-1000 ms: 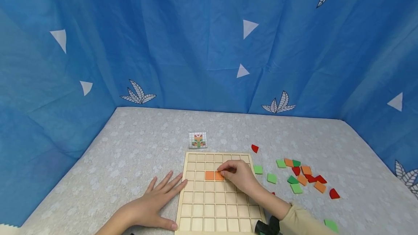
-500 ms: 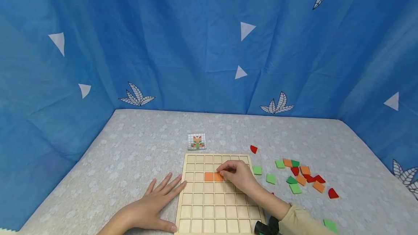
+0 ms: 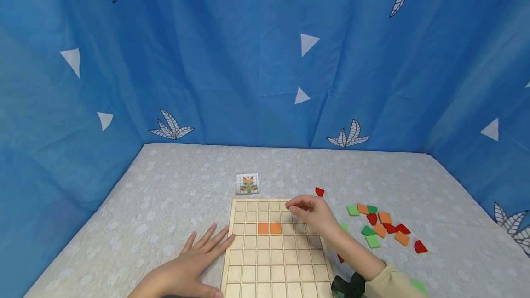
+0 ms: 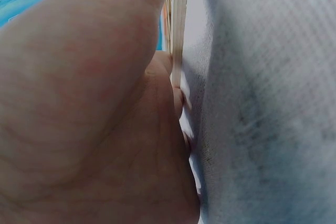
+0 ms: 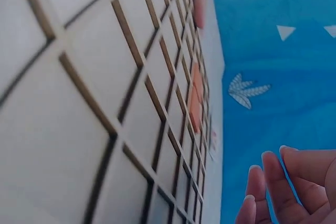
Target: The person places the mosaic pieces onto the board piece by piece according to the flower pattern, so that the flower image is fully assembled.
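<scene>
A wooden grid board [image 3: 270,257] lies on the table with an orange tile [image 3: 262,228] and a second orange tile [image 3: 275,228] side by side in its cells; the orange tile [image 5: 194,109] also shows in the right wrist view. My left hand [image 3: 192,261] lies with spread fingers, its fingertips touching the board's left edge. In the left wrist view, my left hand [image 4: 84,108] is beside the board's side [image 4: 179,30]. Above the board's upper right part is my right hand [image 3: 316,215]; in the right wrist view my right hand [image 5: 294,187] has relaxed fingers and nothing between them.
A small pattern card [image 3: 247,184] lies behind the board. Right of the board are scattered green tiles [image 3: 373,242], orange tiles [image 3: 402,238] and red pieces [image 3: 420,247], with one red piece [image 3: 319,191] farther back. A blue curtain [image 3: 223,59] surrounds the table.
My right hand has let go of the right-hand orange tile and moved up and to the right, away from it. My left hand has stayed at the board's edge. The head view has tilted slightly.
</scene>
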A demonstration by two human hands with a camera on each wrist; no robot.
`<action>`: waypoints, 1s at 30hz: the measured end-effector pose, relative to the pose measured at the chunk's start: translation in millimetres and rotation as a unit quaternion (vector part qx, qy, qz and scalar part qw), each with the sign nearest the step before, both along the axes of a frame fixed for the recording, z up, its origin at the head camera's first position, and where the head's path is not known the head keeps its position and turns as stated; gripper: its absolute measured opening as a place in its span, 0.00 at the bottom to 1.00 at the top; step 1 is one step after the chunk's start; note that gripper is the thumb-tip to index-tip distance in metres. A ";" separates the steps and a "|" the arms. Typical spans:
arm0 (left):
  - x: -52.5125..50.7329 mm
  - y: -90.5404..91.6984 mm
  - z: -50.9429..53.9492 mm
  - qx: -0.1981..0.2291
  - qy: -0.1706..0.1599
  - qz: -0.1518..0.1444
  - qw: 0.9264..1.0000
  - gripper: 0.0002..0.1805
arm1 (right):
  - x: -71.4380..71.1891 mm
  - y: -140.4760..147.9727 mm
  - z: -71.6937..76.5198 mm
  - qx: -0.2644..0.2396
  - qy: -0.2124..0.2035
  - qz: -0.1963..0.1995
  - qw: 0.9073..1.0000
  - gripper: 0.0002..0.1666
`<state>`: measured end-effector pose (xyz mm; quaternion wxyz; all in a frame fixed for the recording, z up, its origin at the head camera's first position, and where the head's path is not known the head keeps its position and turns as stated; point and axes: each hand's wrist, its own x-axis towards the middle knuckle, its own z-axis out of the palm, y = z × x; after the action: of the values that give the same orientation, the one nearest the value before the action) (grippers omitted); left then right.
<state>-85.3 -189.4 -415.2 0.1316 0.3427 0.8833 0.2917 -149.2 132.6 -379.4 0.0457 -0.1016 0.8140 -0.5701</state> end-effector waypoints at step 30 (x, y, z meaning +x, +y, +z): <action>1.6 0.2 0.9 -0.007 0.003 0.001 1.000 0.56 | 7.5 175.3 10.2 -0.012 -0.069 -0.099 0.993 0.20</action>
<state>-83.7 -189.2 -414.2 0.1310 0.3415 0.8859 0.2851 -141.6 307.9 -369.2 0.0435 0.0183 0.8080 -0.5873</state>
